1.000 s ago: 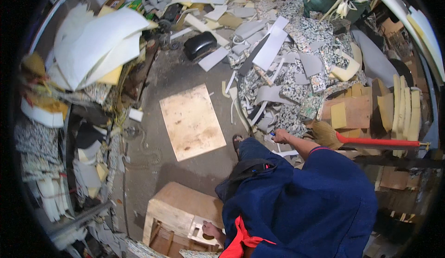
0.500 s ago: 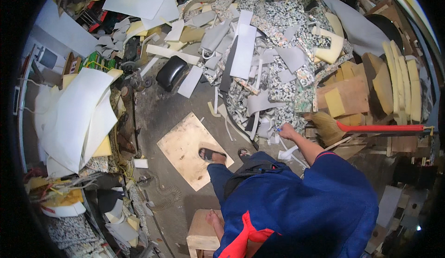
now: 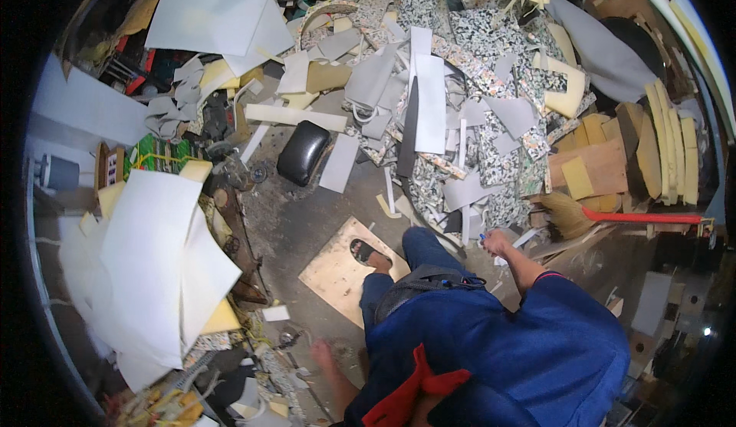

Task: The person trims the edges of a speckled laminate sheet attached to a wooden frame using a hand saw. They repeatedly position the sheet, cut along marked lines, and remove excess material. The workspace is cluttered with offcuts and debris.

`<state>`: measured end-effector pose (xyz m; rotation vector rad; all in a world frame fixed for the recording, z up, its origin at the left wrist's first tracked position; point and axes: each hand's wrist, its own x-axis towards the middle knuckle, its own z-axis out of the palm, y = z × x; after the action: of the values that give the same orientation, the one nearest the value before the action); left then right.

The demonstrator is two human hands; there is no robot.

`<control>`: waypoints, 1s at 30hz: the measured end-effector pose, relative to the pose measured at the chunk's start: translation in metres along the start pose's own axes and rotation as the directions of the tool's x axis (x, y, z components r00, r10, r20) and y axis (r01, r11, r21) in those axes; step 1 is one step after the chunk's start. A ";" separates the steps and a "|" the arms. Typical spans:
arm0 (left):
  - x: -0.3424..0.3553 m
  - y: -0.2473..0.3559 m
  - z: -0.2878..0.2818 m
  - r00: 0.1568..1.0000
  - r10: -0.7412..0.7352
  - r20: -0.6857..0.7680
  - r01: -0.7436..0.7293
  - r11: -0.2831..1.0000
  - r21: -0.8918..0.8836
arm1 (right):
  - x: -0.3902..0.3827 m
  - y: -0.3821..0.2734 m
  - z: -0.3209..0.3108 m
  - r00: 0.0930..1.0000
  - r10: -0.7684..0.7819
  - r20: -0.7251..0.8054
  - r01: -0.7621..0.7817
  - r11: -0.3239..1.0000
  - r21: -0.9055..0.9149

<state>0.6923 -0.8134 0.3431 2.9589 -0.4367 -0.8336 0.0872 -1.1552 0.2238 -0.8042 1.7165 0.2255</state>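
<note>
Small blue object (image 3: 482, 238): it is held by the fingers of the right hand (image 3: 498, 244), which is closed around it, with only an end left uncovered, toward the picture's left. What kind of thing it is cannot be told, as most of it is covered; its long axis cannot be made out for the same reason. The right hand is held out ahead and to the right of the body, near the close edge of the scrap pile (image 3: 510, 162), with the straw head of the broom (image 3: 567, 216) farther to the right.

A pale wooden board (image 3: 333, 274) is laid flat on the floor (image 3: 287, 251), with 1 corner pointed forward, so its edges run aslant to the body. Which edge is longer cannot be judged, because part is hidden by the left leg (image 3: 374, 293). The sandalled left foot (image 3: 373, 256) is placed over it.

Nearer to the board is the left hand (image 3: 323, 353), from which the board lies ahead and slightly to the right. Nothing is seen held in that hand, but it is blurred, so whether its fingers are spread or curled cannot be told. From the right hand, the board lies well to the left, with the right leg (image 3: 428, 249) placed between the 2.
</note>
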 end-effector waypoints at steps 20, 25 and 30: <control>0.400 0.597 -0.088 0.896 0.344 0.281 -0.400 0.900 0.174 | 0.209 -0.435 -0.026 0.951 -0.193 -0.243 0.175 0.980 -0.093; 0.475 0.724 -0.132 0.925 0.296 0.239 -0.293 0.955 -0.049 | 0.247 -0.590 -0.119 0.968 -0.093 -0.234 0.144 0.967 0.211; 0.546 0.877 -0.150 0.883 0.407 0.233 -0.444 0.885 0.136 | 0.312 -0.708 -0.173 0.818 -0.302 -0.489 0.389 0.918 0.082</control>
<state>0.9892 -1.8134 0.2914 2.7608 -1.1903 -1.0755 0.3583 -1.8986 0.1743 -1.0808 1.9588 -0.4064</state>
